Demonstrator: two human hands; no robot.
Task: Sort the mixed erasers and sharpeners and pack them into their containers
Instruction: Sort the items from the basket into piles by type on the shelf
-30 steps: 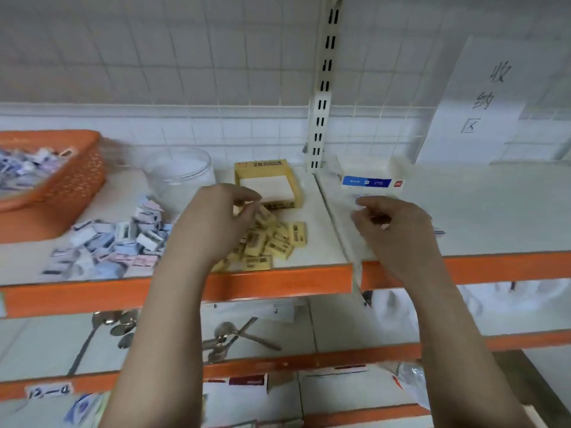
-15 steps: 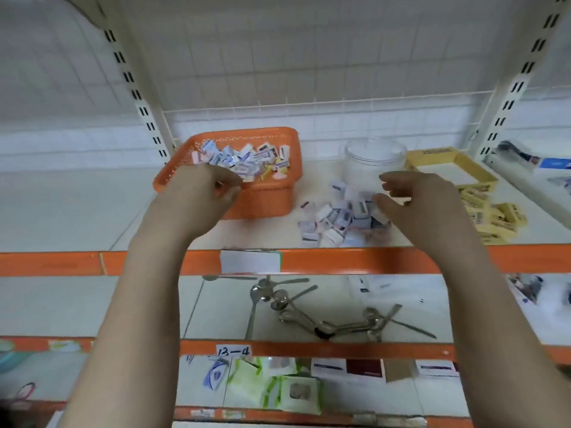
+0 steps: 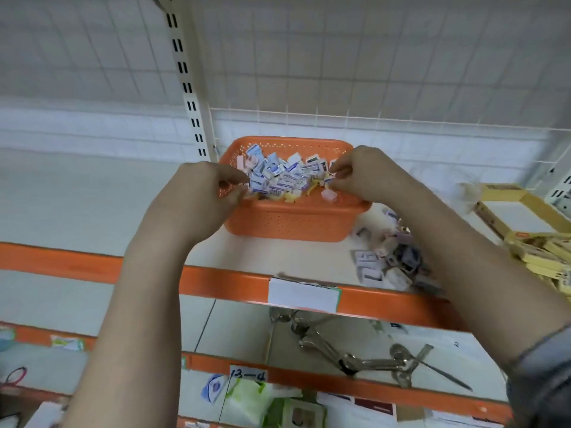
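- Down low, nearest me, a bundle of metal spoons (image 3: 355, 356) lies on the shelf below, and a white label (image 3: 304, 294) sits on the orange shelf edge (image 3: 92, 264) above it.
- On the upper shelf, to my right, a loose pile of sharpeners (image 3: 389, 261) lies just beside the orange basket (image 3: 290, 220); further right a heap of yellow erasers (image 3: 543, 257) sits against an open yellow box (image 3: 519, 211).
- My left hand (image 3: 204, 193) hangs over the basket's left rim, fingers curled with thumb and fingertips pinched together at the edge of the pile; what it holds I cannot tell.
- My right hand (image 3: 367, 174) reaches over the basket's right side, fingers curled, pinching a small white piece (image 3: 329, 178) off the heap.
- Inside the basket lies the mixed pile of small items (image 3: 284, 176), blue-and-white packets with a few yellow and pink bits.
- Behind stands a white wire grid (image 3: 370, 72) and a slotted upright post (image 3: 185, 75).
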